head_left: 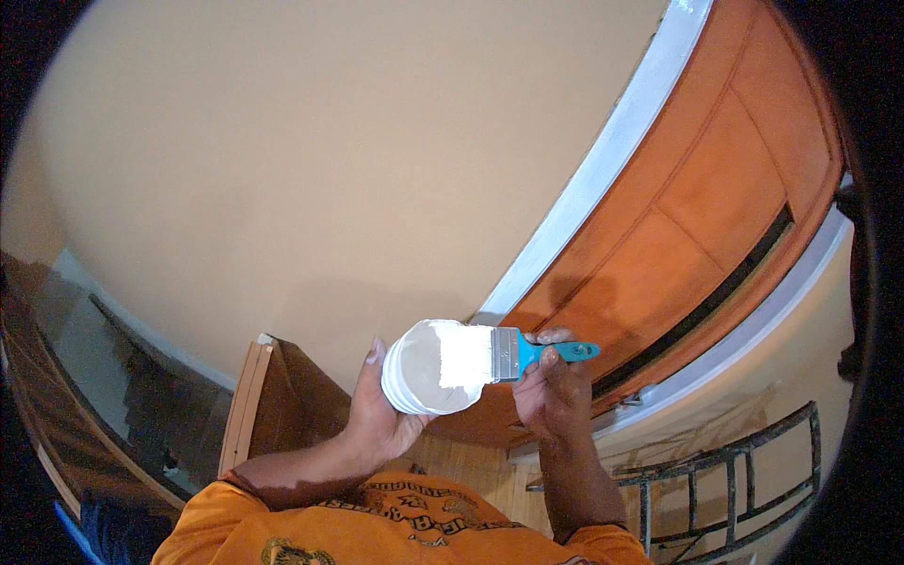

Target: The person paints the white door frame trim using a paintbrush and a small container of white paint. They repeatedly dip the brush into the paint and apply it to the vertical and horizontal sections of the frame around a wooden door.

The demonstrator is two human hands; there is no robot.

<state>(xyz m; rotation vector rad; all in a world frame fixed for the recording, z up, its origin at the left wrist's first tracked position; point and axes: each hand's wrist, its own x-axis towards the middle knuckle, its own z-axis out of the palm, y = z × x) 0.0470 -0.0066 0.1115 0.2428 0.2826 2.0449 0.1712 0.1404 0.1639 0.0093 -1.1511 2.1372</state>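
My left hand (381, 414) grips a white round paint pot (424, 363) from below and holds it up in front of my chest. My right hand (551, 386) holds a wide flat paintbrush with a turquoise handle (556, 351). The brush's white bristles (466, 356) lie across the pot's open top, loaded with white paint. Both hands are close together, just in front of a beige wall (311, 169).
An orange-brown panelled wooden door (716, 188) with a white-painted frame (603, 160) stands to the right. A dark metal railing (725, 480) runs at lower right. A wooden panel (250, 395) and a stairwell lie at lower left.
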